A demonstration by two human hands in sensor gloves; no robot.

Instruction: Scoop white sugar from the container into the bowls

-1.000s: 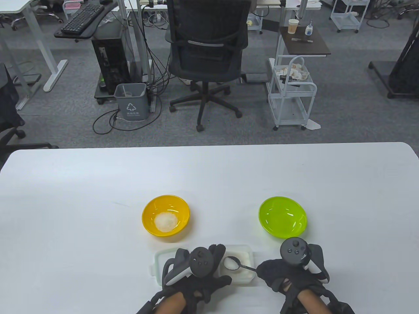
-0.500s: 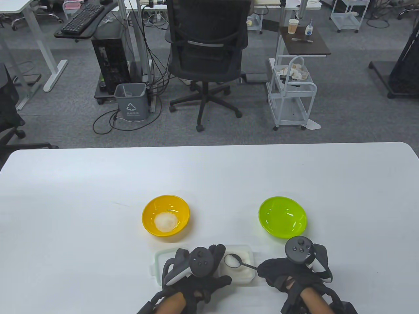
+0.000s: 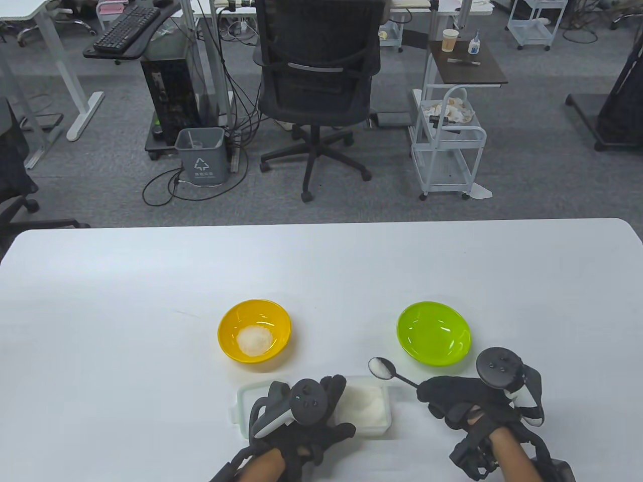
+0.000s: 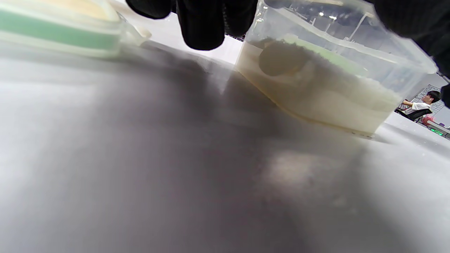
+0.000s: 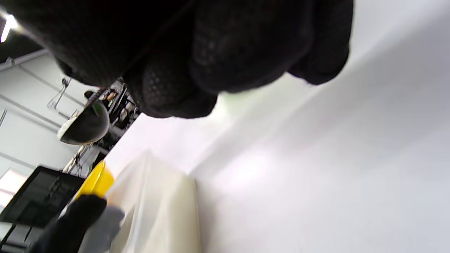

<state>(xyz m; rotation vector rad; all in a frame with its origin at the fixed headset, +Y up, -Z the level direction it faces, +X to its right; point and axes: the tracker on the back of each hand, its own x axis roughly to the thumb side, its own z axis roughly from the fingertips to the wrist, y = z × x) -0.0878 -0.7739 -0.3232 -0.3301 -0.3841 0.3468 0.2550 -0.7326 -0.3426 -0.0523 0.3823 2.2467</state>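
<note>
The right hand [image 3: 454, 401] pinches the handle of a spoon [image 3: 389, 372] heaped with sugar, its bowl above the container's [image 3: 364, 406] far right corner, short of the green bowl's [image 3: 434, 333] near rim. The left hand [image 3: 301, 416] grips the container's left wall (fingers curled). The yellow bowl [image 3: 254, 335] sits well apart, bare table [image 3: 150, 311] between.

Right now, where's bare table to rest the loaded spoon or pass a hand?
Bare: between yellow bowl and green bowl, and all beyond them. Crowded: near edge, where left hand holds the container and right hand carries the spoon.
</note>
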